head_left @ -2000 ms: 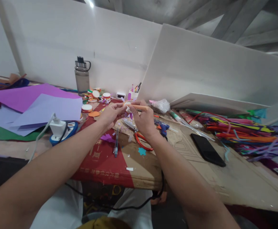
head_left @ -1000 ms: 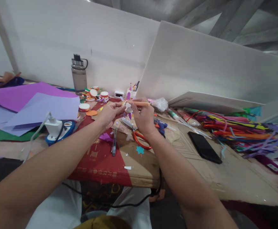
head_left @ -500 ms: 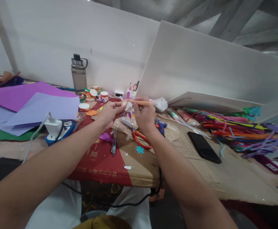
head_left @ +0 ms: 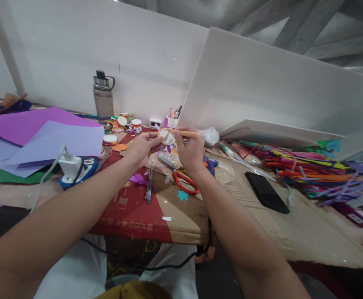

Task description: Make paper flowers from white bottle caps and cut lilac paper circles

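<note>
Beyond the red-handled scissors (head_left: 186, 182), the left hand (head_left: 144, 148) pinches a white disc (head_left: 168, 137) by its edge and the right hand (head_left: 192, 153) grips an orange stick (head_left: 189, 134). The disc's face shows rounder than half a second ago.

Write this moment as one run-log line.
left hand: holds round white-faced disc; right hand: holds pale-orange stick at disc; red-handled metal scissors: lying on brown cardboard

White wall (head_left: 60, 50) behind cardboard-covered table (head_left: 312, 236); pale slant-edged panel (head_left: 262, 91) at right; grey beams (head_left: 312, 27) overhead.
</note>
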Motion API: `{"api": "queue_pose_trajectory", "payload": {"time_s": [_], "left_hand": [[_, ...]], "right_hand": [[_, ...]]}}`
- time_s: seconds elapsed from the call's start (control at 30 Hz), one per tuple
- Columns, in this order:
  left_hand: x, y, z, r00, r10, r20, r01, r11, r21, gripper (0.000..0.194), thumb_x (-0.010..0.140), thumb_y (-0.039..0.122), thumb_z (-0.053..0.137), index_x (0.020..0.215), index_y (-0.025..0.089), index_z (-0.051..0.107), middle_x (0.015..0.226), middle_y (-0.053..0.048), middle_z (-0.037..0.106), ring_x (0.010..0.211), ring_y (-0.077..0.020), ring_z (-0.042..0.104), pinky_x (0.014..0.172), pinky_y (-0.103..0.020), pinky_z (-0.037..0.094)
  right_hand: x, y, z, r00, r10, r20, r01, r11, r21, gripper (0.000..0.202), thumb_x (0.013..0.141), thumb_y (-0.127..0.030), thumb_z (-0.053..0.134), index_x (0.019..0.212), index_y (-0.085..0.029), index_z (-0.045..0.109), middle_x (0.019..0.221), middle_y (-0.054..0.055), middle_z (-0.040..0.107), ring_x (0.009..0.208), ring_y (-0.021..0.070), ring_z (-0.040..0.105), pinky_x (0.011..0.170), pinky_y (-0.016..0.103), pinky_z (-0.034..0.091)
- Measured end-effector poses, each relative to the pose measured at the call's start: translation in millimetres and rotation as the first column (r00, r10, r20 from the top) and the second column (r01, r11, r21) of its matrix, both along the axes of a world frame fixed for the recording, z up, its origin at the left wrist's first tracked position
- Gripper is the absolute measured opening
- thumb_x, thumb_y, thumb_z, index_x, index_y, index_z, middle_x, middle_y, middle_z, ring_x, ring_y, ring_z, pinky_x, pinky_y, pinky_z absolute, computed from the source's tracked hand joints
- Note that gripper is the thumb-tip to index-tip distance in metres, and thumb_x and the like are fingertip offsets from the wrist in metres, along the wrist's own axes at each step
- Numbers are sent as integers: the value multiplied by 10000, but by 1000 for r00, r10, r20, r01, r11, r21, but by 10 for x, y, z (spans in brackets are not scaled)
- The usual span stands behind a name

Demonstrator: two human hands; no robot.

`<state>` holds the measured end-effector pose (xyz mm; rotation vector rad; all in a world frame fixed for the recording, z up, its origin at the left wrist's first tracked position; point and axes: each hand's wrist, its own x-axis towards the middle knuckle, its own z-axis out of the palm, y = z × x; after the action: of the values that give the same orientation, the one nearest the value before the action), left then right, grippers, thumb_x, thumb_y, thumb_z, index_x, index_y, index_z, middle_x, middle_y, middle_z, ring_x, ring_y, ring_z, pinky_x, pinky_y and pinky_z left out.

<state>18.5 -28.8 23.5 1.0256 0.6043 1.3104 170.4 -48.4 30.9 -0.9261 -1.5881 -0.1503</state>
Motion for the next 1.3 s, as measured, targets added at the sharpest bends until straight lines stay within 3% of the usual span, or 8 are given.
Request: {"api": "queue_pose_trajectory", "payload": {"time_s": [1.3], "left_hand": [[-31,49,5,989,120,85,-122,992,19,229,658,142,783,855,126,666,809,-35,709,700,-107,657,741,-259,530]], "right_hand": [[-31,-13,-29,994,-18,104,23,999,-50,165,906,-336,525,823,-200,568,768,33,648,670,156,588,667,308,460]]}}
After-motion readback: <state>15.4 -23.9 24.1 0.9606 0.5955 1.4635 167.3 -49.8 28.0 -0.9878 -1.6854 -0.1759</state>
